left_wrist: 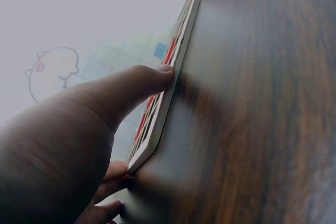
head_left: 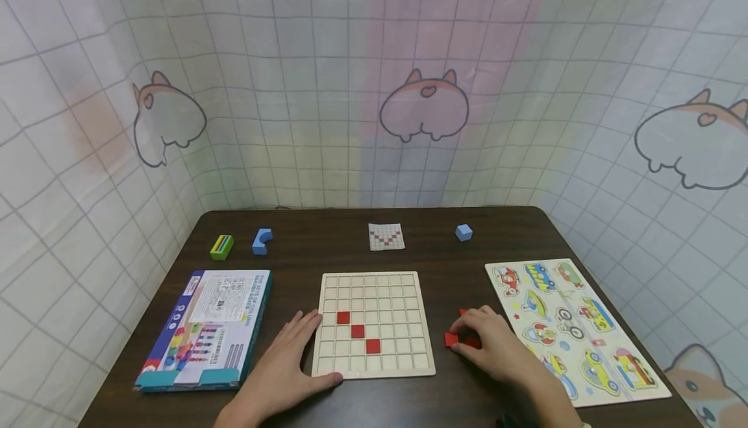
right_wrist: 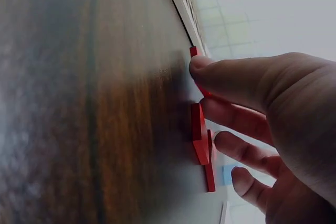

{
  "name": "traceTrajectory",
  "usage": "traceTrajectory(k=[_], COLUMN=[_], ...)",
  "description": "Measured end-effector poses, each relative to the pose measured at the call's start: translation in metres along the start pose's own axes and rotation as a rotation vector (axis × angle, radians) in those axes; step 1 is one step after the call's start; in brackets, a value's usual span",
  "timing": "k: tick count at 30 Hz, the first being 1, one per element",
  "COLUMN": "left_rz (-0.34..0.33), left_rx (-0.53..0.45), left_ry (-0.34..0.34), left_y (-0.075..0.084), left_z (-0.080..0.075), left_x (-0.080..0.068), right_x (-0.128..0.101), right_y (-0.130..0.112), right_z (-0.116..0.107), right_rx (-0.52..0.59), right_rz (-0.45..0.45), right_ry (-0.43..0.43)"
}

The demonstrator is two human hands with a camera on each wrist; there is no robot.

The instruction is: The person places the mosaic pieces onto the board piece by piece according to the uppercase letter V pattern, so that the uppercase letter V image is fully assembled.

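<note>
A square wooden grid board (head_left: 374, 371) lies mid-table with three red square tiles in its cells, one of them a red tile (head_left: 358, 331). My left hand (head_left: 286, 364) steadies the board, straight fingers along its left edge and thumb (left_wrist: 157, 75) on its front rim. Right of the board, my right hand (head_left: 493, 343) pinches a red tile (head_left: 450, 339) between thumb and index finger, low at the tabletop. More loose red tiles (right_wrist: 198, 135) lie beside and under that hand, partly hidden by its fingers.
A small pattern card (head_left: 386, 237) lies behind the board. A blue cube (head_left: 464, 232), a blue arch block (head_left: 261, 241) and a green striped block (head_left: 222, 247) stand at the back. A boxed set (head_left: 228, 324) sits left; a vehicle puzzle board (head_left: 575, 330) lies right.
</note>
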State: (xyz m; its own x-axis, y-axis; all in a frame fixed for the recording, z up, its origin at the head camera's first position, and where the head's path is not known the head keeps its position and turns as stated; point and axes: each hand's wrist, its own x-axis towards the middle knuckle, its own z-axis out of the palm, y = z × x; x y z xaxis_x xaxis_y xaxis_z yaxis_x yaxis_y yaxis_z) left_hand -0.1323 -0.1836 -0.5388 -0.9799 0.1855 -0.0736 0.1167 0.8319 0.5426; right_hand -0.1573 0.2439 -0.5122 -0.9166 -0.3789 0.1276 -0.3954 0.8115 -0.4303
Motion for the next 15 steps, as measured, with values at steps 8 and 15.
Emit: traceTrajectory(k=[8, 15], left_rz=[-0.010, -0.004], left_rx=[0.005, 0.004], left_ry=[-0.003, 0.001], left_y=[0.001, 0.000], left_z=[0.002, 0.001], left_x=[0.000, 0.000], right_x=[0.003, 0.011], right_y=[-0.001, -0.006], right_z=[0.004, 0.005], right_rx=[0.037, 0.049], right_rz=[-0.042, -0.062], right_ry=[0.050, 0.075])
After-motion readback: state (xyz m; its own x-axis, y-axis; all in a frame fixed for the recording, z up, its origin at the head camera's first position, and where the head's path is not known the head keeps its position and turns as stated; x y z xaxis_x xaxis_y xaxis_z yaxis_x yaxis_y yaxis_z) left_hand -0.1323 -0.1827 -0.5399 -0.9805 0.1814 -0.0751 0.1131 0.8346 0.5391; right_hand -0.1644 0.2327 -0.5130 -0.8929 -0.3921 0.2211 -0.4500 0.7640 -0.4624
